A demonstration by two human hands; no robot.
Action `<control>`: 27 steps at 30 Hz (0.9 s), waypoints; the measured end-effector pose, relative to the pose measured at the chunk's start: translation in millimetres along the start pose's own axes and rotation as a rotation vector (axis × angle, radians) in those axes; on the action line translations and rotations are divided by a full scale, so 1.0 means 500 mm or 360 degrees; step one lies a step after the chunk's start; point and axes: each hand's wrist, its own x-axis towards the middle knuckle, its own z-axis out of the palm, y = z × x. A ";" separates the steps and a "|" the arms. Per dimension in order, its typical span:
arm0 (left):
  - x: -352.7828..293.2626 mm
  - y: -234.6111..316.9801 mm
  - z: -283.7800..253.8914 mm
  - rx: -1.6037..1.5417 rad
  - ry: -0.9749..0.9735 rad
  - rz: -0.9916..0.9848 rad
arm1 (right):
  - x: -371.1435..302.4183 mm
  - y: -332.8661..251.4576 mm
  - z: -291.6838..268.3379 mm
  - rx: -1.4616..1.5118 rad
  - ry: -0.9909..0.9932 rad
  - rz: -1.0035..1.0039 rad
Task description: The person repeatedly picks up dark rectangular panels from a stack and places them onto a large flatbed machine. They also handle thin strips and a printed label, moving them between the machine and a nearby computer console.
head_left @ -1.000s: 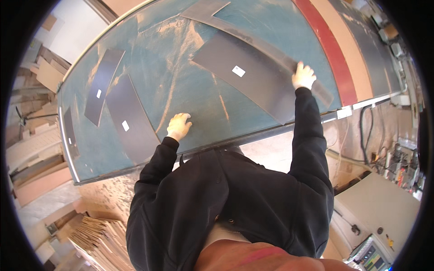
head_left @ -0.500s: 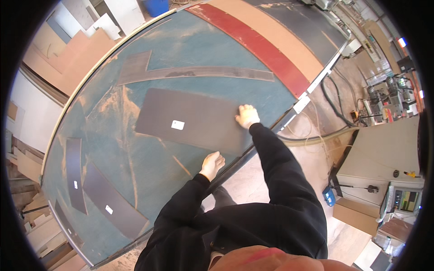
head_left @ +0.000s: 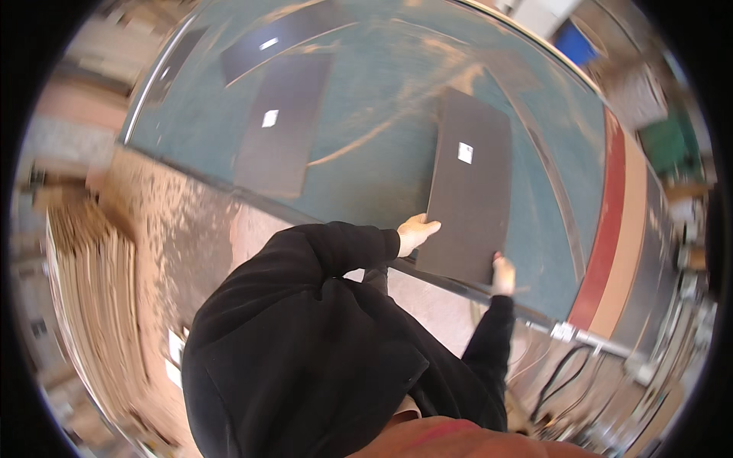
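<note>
A dark brown flat panel (head_left: 477, 198) with rounded corners and a white label (head_left: 465, 153) is at the near edge of the blue-green table (head_left: 366, 187). My left hand (head_left: 416, 233) grips its left edge, thumb laid over the top face. On its right edge, close to the near corner, my right hand (head_left: 503, 275) is closed, with the fingers partly hidden. The panel's left side seems slightly raised off the table. A thin curved offcut (head_left: 556, 172) lies just right of it.
Further left on the table lie another labelled brown panel (head_left: 286, 145), a curved labelled panel (head_left: 294, 34) and a narrow strip (head_left: 177, 65). Red strip (head_left: 599, 229) and tan strip (head_left: 628, 229) cross the right end. Boards stand stacked (head_left: 95, 298) at lower left. A blue bin (head_left: 576, 44) is beyond the table.
My view has swung left, and the panel now appears turned with its short end toward me. My left hand has gone from beside the panel to gripping its edge; my right hand now grips the opposite edge.
</note>
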 end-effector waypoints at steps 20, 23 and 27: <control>-0.366 0.173 -1.044 0.1275 0.1235 0.0135 | -0.256 -0.704 0.876 -0.0391 -0.0459 -0.0398; -0.372 0.109 -1.056 0.1787 0.1629 0.0231 | -0.269 -0.689 0.914 -0.1140 -0.0155 -0.0441; -0.359 0.021 -1.012 0.1788 0.1600 0.0167 | -0.305 -0.680 1.007 -0.0905 -0.0305 -0.0376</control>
